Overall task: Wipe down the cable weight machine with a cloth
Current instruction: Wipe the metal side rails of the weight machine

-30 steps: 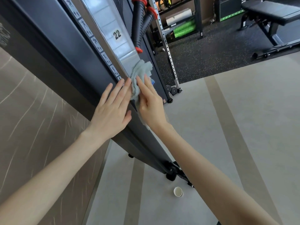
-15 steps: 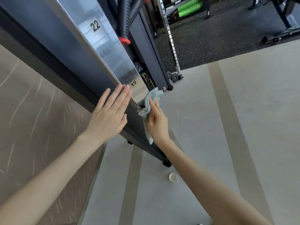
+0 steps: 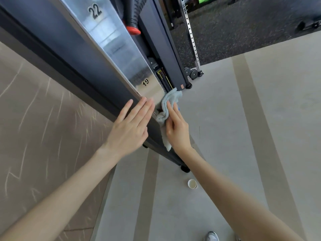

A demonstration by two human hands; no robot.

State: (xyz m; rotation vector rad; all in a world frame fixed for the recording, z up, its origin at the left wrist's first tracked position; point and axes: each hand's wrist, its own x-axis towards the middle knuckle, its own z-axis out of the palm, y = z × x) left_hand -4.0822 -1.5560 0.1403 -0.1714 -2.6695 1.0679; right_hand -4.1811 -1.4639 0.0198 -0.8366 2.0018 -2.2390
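Observation:
The cable weight machine (image 3: 73,54) is a tall dark column with a shiny metal strip (image 3: 119,47) marked 22 and 19. My left hand (image 3: 130,129) lies flat on the column's dark side, fingers together, tips at the strip's edge. A crumpled light grey-blue cloth (image 3: 167,108) is pressed against the column's lower front edge just below the 19 mark by my right hand (image 3: 177,129). Part of the cloth hangs down behind that hand.
A brown panelled wall (image 3: 34,136) runs along the left. A small paper cup (image 3: 192,184) stands on the pale floor near the machine's black foot (image 3: 185,168). A perforated rack upright (image 3: 190,32), black foam handles with red ends (image 3: 133,30) and dark rubber flooring (image 3: 243,32) lie beyond. A shoe (image 3: 212,236) shows at the bottom.
My right hand has slid the cloth down the metal strip from near the 22 mark to below 19. The left hand has moved lower with it, and the view has tilted down.

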